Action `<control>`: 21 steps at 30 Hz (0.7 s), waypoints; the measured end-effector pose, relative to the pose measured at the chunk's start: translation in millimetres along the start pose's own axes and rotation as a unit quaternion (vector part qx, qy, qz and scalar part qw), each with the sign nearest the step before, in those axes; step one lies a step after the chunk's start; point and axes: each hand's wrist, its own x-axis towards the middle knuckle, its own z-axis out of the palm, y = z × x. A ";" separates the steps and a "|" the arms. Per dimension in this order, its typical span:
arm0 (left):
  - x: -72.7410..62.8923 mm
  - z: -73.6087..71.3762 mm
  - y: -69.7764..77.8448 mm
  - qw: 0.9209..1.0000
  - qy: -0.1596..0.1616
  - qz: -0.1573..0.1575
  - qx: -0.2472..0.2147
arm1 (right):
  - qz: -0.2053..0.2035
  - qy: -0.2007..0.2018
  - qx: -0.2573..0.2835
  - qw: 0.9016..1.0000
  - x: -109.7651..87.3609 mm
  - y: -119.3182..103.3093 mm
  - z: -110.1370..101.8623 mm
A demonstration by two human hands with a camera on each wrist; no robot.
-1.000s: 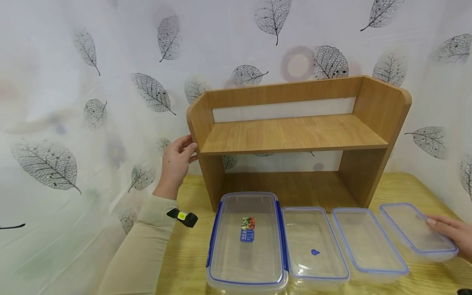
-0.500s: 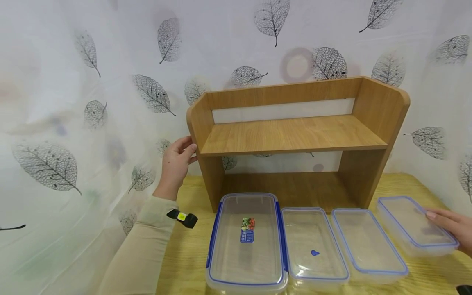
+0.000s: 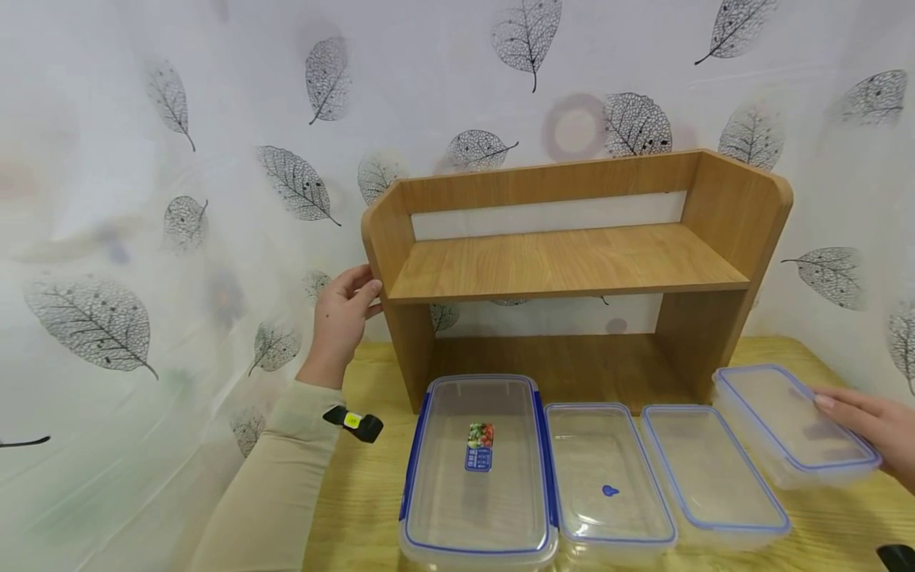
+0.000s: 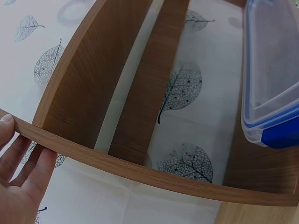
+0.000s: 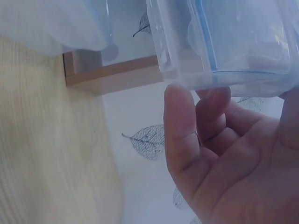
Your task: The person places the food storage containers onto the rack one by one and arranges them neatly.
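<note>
My left hand (image 3: 341,318) holds the left side panel of a two-tier wooden desktop shelf (image 3: 572,258). In the left wrist view its thumb lies on one face of the panel's edge (image 4: 117,165), with the fingers curled behind. At the far right of the head view, my right hand (image 3: 868,429) grips the end of a small clear food container (image 3: 793,417) with a pale blue seal. This container is raised and tilted, near the shelf's right front corner. From the right wrist, the fingers (image 5: 180,121) show under the container's edge.
Left of the held container, two similar food containers (image 3: 715,469) (image 3: 611,469) lie side by side on the wooden table (image 3: 357,492). A larger one with dark blue clips (image 3: 479,508) stands beside them, its far end at the shelf front. A leaf-patterned curtain (image 3: 214,262) hangs behind.
My right hand has lifted the small food container and shifted it left and away from me, closer to the shelf. The left hand stays on the side panel.
</note>
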 end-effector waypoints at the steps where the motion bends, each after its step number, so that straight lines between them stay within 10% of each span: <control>1: 0.2 0.0 -0.1 1.000 0.000 0.000 -0.001 | -0.005 0.001 -0.008 1.000 -0.2 -1.6 0.5; 21: 0.5 -0.4 -1.7 1.000 -0.002 0.008 -0.006 | -0.070 -0.011 -0.027 0.997 -20.4 -63.5 13.5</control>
